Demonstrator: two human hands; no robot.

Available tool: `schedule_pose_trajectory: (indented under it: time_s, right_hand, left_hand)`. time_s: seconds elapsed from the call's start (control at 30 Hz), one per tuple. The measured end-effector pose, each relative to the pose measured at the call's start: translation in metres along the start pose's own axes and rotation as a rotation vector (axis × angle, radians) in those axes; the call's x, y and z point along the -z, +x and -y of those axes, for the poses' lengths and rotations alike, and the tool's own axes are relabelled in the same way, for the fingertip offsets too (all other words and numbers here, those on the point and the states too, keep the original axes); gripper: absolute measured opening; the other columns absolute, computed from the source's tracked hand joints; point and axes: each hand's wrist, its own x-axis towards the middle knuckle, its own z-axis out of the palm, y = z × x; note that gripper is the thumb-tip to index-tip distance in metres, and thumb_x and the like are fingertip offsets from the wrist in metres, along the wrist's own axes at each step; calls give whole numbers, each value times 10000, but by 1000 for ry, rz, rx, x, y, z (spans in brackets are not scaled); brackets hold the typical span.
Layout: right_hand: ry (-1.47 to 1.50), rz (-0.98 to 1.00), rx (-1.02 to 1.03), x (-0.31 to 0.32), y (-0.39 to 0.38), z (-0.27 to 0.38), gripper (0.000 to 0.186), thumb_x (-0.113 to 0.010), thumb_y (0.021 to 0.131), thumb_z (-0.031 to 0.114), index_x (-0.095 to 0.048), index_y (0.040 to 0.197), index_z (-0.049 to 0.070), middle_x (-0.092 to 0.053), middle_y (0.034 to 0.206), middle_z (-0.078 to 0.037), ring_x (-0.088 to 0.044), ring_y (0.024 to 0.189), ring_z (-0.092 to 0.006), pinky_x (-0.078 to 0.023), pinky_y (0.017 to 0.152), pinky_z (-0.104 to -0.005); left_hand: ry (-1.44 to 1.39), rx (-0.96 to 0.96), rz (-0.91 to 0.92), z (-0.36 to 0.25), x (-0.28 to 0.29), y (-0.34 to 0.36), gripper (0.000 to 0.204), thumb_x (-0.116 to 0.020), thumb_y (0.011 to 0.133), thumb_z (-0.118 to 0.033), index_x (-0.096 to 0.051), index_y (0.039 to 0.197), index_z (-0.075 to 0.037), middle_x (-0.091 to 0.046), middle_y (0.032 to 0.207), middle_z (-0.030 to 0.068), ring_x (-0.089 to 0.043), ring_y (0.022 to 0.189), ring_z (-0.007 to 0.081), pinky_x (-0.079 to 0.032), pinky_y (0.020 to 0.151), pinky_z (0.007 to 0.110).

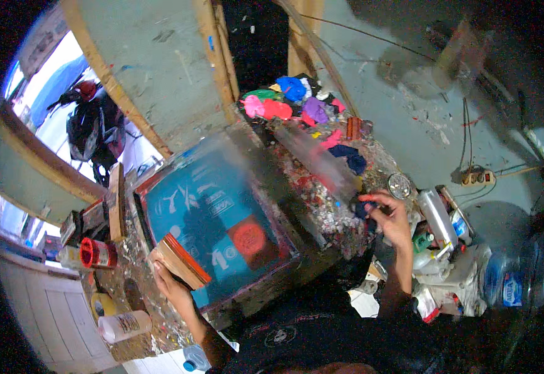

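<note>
My left hand (171, 283) is closed around a squeegee (181, 260) with a wooden handle and a reddish-orange edge. It is over the near left corner of a screen-printing frame (289, 257), whose blue-green mesh (188, 193) carries pale lettering and shapes. One square of the mesh has a red round patch (248, 242). To the right, my right hand (391, 218) has thumb and forefinger curled together over a paint-crusted surface (340, 218). Reddish colour shows at its fingertips, next to something dark; what they grip is too unclear to name.
Colourful crumpled rags or bags (293, 90) lie piled beyond the frame. A red tub (97, 253), a tape roll (102, 305) and a white bottle (124, 326) stand at the left. Plastic bottles (437, 218) and a large blue water jug (515, 280) crowd the right.
</note>
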Motion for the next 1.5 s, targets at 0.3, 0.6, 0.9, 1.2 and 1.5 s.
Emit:
schedule_pose_trajectory:
  time_s: [0.3, 0.6, 0.9, 1.2, 1.5]
  right_hand:
    - [-647, -32, -126, 45, 109, -101, 627, -705, 810, 517, -625, 1212, 43, -671, 1127, -190, -633, 1062, -363, -490, 923, -454]
    - [-790, 197, 38, -6, 213, -142, 389, -696, 734, 128, -691, 1119, 69, -674, 1066, -234, -650, 1012, -378, -520, 882, -424]
    - [-155, -165, -41, 76, 195, -146, 261, -669, 878, 247, -735, 1051, 64, -720, 1038, -117, -649, 993, -222, -484, 910, -356]
    - [225, 18, 211, -35, 88, 63, 348, -745, 823, 52, -655, 1157, 11, -663, 1165, -86, -612, 1059, -178, -468, 932, -312]
    - [78, 330, 798, -241, 0, 148, 296, -731, 775, 0, -697, 1066, 43, -618, 1017, -113, -630, 933, -274, -512, 822, -353]
  left_hand:
    - [187, 11, 80, -17, -34, -13, 533, -446, 1027, -462, -567, 1173, 36, -619, 1056, 96, -564, 931, 160, -443, 839, 304]
    - [232, -14, 73, -20, -43, -17, 501, -488, 1013, -460, -571, 1133, 20, -611, 1041, 75, -558, 920, 141, -447, 835, 292]
    - [113, 12, 73, -19, -20, -12, 532, -474, 1015, -465, -576, 1224, 14, -617, 1116, 99, -574, 983, 169, -460, 889, 320]
    - [322, -81, 11, -30, -32, -37, 440, -443, 1038, -389, -594, 952, 15, -541, 801, 31, -455, 769, 116, -407, 686, 308]
    - [412, -179, -31, -66, -25, -61, 411, -463, 1029, -342, -527, 893, 40, -560, 713, 205, -485, 649, 211, -409, 611, 395]
